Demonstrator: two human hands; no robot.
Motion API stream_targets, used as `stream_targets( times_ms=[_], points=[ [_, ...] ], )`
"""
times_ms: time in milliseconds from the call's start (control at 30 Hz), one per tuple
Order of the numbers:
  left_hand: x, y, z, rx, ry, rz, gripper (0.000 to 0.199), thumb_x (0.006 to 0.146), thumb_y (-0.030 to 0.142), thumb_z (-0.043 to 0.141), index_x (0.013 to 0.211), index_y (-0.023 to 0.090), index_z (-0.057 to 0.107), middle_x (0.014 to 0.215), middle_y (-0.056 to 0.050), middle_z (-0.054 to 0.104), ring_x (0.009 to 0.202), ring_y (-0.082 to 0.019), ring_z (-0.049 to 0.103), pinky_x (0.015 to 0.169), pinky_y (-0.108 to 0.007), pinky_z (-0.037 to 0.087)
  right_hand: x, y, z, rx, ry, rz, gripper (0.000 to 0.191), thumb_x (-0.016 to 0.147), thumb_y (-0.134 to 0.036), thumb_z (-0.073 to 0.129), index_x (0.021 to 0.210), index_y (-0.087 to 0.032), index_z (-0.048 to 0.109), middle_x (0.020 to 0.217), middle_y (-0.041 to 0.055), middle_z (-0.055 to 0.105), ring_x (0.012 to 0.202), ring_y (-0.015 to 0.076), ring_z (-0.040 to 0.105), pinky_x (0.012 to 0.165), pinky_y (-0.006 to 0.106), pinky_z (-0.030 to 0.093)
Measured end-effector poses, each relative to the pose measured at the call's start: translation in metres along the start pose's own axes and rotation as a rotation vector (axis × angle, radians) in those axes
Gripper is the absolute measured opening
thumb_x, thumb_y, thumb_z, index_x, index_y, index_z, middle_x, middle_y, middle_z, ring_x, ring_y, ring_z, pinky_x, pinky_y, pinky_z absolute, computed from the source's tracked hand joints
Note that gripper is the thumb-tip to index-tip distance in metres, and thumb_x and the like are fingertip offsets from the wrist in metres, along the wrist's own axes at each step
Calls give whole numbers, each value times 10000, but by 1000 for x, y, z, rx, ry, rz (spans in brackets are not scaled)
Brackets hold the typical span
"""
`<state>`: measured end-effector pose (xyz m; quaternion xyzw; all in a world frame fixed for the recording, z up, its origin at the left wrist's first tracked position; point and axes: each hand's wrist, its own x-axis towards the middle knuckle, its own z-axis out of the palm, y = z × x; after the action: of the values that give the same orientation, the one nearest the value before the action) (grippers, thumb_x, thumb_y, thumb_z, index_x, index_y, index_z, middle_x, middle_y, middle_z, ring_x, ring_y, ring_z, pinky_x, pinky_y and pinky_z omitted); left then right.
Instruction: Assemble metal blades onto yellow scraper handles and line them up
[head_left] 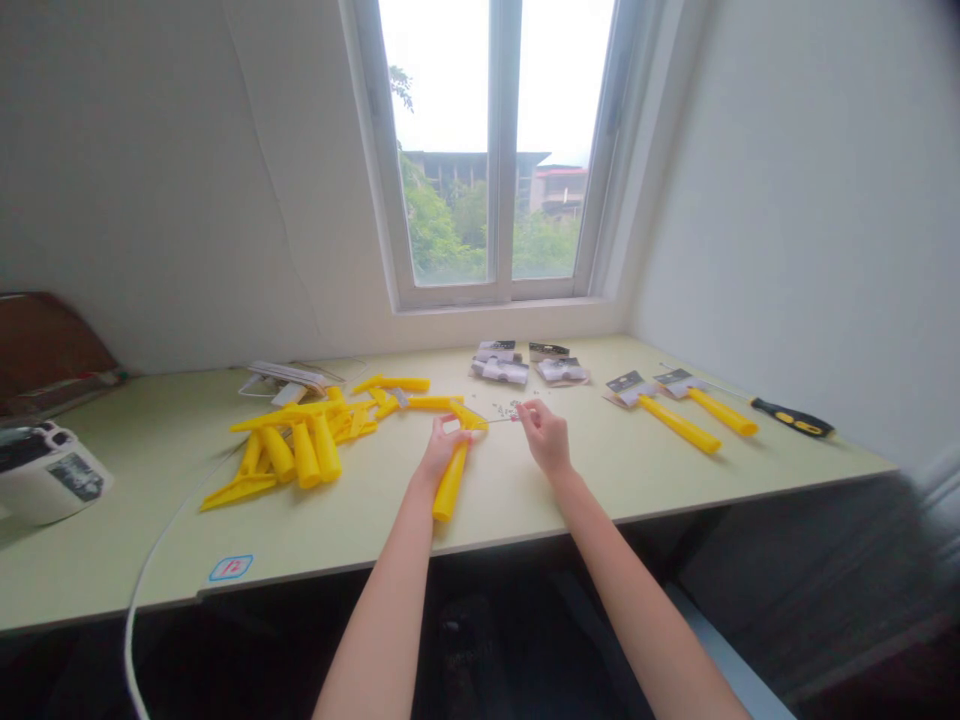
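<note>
Across the front of the table (645, 475), the near edge is crossed by both forearms, and the lower end of the yellow handle (448, 488) is pointed toward that edge, close to it. Open room is left on the right, between the right hand (546, 440) and two packaged yellow tools (682, 425); a black-handled tool (795, 418) is laid beyond them, near the table's right end. On the left, less room is left: a strip of bare surface is seen between the left hand (439, 450) and a heap of yellow parts (306, 455). Behind the hands, paper-topped packets (499, 368) are lined up below the window (487, 240).

Grip, left: fingers and thumb are closed around the yellow handle just below its head; it is held between the forearms, tilted, head end away. Whether its lower end is rested on the table cannot be told. Grip, right: fingertips are pressed together, a thin rod (504, 420) being pinched and pointed at the handle's head; contact there cannot be made out. Small loose bits (496, 409) are scattered just behind the rod.
</note>
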<state>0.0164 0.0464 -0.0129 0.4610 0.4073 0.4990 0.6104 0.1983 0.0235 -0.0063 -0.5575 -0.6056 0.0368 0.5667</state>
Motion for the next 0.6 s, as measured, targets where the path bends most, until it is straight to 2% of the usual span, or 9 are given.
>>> stream_targets(
  times_ms=[133, 267, 333, 600],
  points=[
    [2, -1, -1, -1, 4, 7, 493, 635, 154, 604, 1051, 209, 346, 579, 45, 572, 475, -113, 526, 491, -220, 391, 1, 2, 2, 25, -75, 38, 271, 846, -413, 359, 828, -201, 527, 617, 5, 605, 506, 144, 525, 504, 240, 357],
    [2, -1, -1, -2, 3, 4, 494, 639, 151, 595, 1055, 211, 334, 576, 45, 570, 470, -116, 521, 478, -218, 384, 3, 6, 4, 103, -94, -12, 167, 820, -307, 345, 879, -203, 463, 787, 30, 609, 665, 163, 562, 604, 269, 413],
    [2, -1, -1, -4, -3, 6, 487, 639, 150, 597, 1046, 212, 336, 578, 43, 570, 475, -115, 523, 483, -216, 386, 3, 6, 4, 104, -98, -37, 140, 809, -286, 358, 858, -203, 458, 793, 36, 599, 701, 170, 564, 628, 278, 420],
    [0, -1, -1, -17, -6, 8, 491, 631, 161, 617, 1036, 208, 344, 595, 39, 563, 485, -115, 529, 495, -218, 395, 1, 0, 1, 61, -71, -51, 201, 843, -372, 406, 808, -203, 509, 695, 22, 621, 573, 144, 552, 555, 243, 387]
  ],
)
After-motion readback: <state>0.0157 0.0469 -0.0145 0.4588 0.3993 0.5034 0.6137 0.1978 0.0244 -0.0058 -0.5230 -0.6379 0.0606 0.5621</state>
